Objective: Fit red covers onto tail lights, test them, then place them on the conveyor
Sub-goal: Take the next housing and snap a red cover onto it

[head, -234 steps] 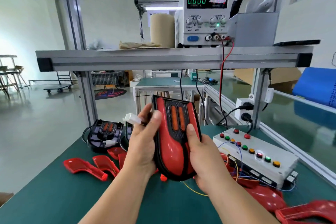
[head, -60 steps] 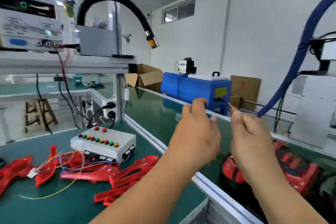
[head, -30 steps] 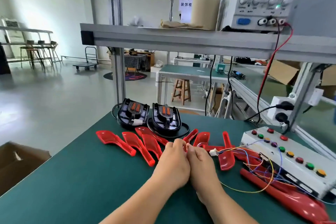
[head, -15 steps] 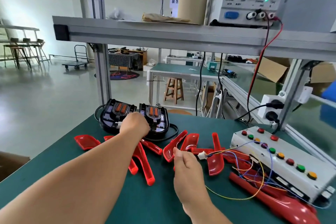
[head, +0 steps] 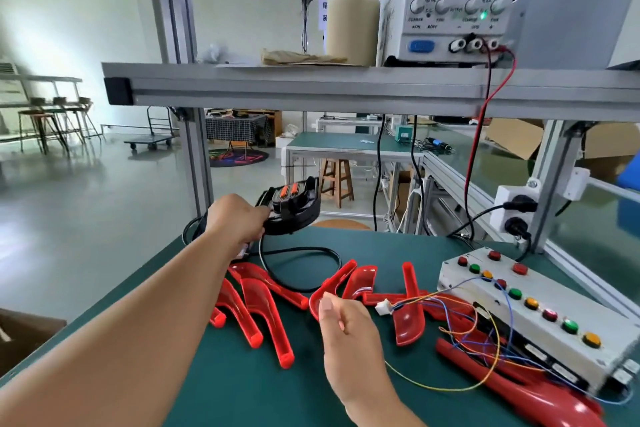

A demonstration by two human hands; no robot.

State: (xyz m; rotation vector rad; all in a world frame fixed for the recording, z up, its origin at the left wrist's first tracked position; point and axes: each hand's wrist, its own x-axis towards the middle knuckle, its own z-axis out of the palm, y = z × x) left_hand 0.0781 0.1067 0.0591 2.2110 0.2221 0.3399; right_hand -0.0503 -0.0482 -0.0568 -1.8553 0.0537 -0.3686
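My left hand (head: 235, 218) grips a black tail light (head: 291, 210) with orange lenses by its near edge and holds it tilted up above the far side of the green bench; its black cable (head: 301, 253) trails down in a loop. Several loose red covers (head: 259, 308) lie on the bench below. My right hand (head: 346, 329) hovers over the bench with loosely curled fingers, holding nothing, beside a red cover (head: 360, 282). A white test connector (head: 383, 307) on coloured wires lies just right of that hand.
A white test box (head: 540, 319) with coloured buttons stands on the right, wires spilling in front. More red covers (head: 519, 381) lie under the wires. A power supply (head: 450, 3) reading 12.00 sits on the aluminium shelf (head: 311, 88) overhead. A frame post (head: 197, 163) rises behind the left hand.
My left hand reached to the tail lights at the back and has lifted one off the bench, tilting it up. My right hand drew back slightly and stays empty.
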